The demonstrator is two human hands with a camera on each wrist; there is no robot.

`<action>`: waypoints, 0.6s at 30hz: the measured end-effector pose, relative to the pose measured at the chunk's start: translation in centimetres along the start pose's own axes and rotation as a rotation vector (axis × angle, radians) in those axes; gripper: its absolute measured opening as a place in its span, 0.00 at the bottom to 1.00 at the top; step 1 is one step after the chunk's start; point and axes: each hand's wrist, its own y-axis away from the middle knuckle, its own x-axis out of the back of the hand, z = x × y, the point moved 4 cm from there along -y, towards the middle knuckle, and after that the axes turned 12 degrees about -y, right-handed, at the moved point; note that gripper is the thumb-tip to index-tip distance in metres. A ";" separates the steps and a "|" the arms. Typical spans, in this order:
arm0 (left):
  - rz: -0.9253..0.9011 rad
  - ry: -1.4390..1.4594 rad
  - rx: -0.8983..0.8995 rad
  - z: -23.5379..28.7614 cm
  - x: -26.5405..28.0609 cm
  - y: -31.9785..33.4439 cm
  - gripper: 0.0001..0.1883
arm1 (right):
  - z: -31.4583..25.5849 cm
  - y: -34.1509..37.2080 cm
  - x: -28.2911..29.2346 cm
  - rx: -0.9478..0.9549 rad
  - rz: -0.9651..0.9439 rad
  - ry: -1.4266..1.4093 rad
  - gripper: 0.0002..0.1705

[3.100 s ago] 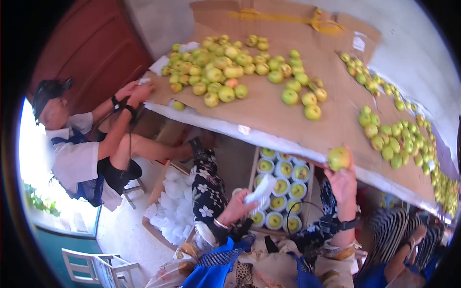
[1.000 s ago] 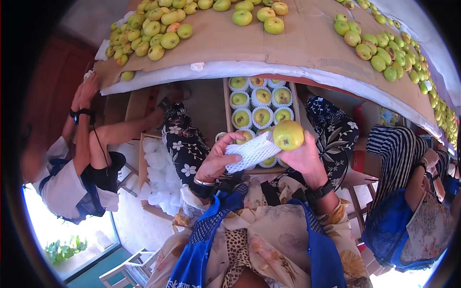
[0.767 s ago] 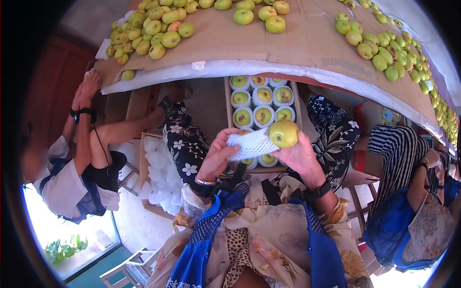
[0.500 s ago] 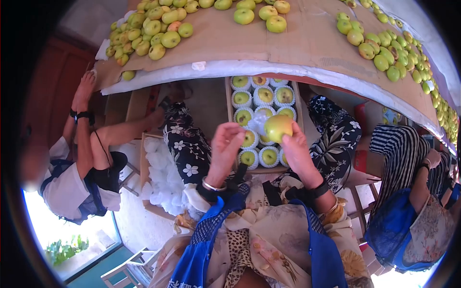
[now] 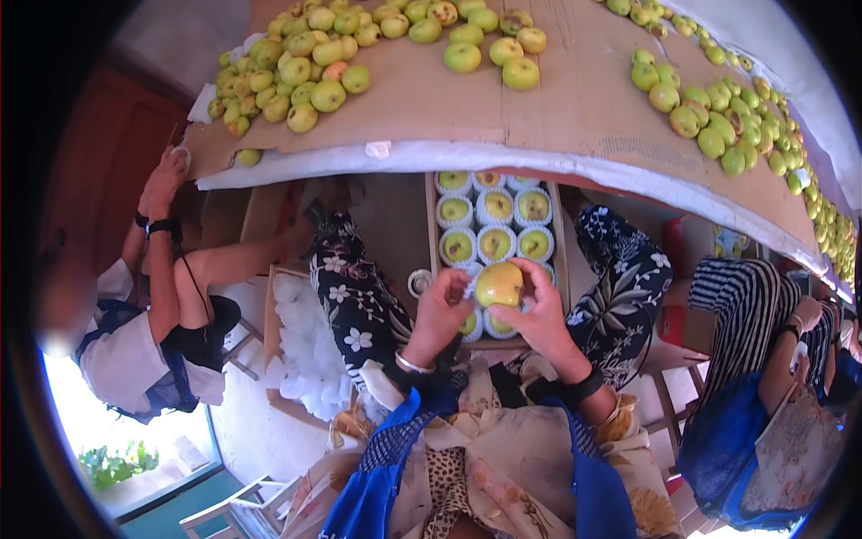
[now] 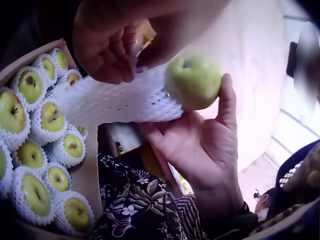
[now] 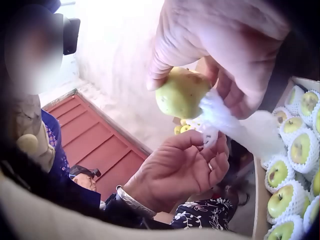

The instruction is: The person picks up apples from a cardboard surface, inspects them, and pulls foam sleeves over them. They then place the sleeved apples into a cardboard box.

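My right hand point(image 5: 543, 314) grips a yellow-green apple point(image 5: 499, 285) between thumb and fingers, just above the packed box. Beside it, my left hand point(image 5: 440, 310) pinches a white foam net sleeve point(image 6: 122, 100), best seen in the left wrist view. The wide mouth of the sleeve lies against the apple's side, and its narrow tail trails toward the box. In the right wrist view, the sleeve partly covers one side of the apple, and the left fingertips hold its edge below. Most of the apple is bare.
A carton point(image 5: 433, 225) holds rows of apples in foam nets. Behind it stands a cardboard-covered table point(image 5: 575, 99) with loose apple piles point(image 5: 296, 76). A box of foam nets point(image 5: 310, 341) is at left. People sit at both sides.
The right hand has brought the apple from the table edge to in front of my body. The left hand has brought the foam net sleeve against it, and both hands have drawn close together.
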 end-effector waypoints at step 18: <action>0.060 0.387 0.068 1.0 -0.4 0.4 0.06 | -0.6 -0.1 0.1 0.278 -0.044 0.589 0.36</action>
